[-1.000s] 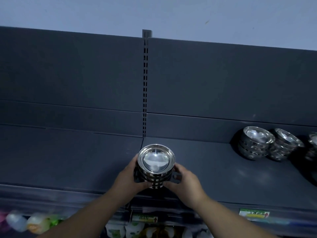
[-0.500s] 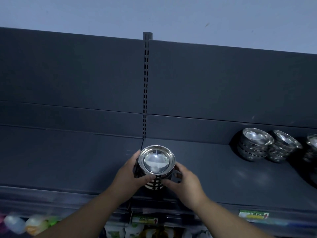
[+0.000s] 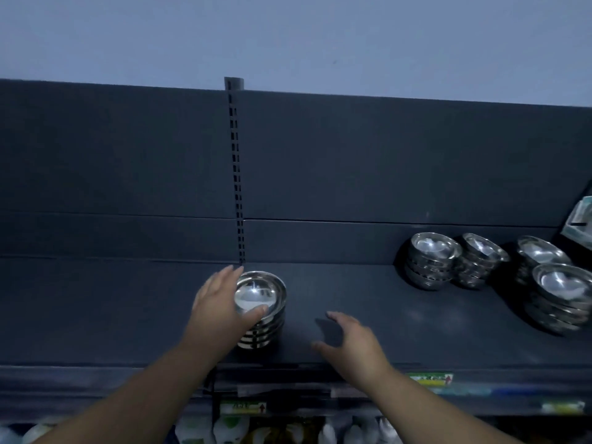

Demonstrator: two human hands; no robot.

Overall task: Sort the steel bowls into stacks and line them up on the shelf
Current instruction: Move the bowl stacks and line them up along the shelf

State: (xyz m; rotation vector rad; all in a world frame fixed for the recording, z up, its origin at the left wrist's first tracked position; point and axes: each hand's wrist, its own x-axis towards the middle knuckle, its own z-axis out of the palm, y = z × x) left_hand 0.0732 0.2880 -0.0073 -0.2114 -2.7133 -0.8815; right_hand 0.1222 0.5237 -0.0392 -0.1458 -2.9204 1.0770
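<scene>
A stack of shiny steel bowls [image 3: 266,309] stands on the dark shelf [image 3: 368,309], just right of the slotted upright. My left hand [image 3: 221,306] wraps the stack's left side, thumb across its front rim. Off to the right of the stack, my right hand [image 3: 352,341] hovers with fingers spread and holds nothing. Farther right stand other bowl stacks: one [image 3: 431,259], a second [image 3: 480,261] beside it, a third [image 3: 541,254] behind, and a larger one [image 3: 560,299] near the frame edge.
The slotted upright [image 3: 237,174] splits the back panel. Bare shelf surface runs left of the stack and between it and the right stacks. Price labels [image 3: 431,379] line the front edge. Packaged goods [image 3: 230,429] sit on the shelf below. A pale box [image 3: 581,222] is at far right.
The stack, held in both hands before, now stands on the shelf. My right hand has let go and moved right. The view has shifted, showing more stacks on the right.
</scene>
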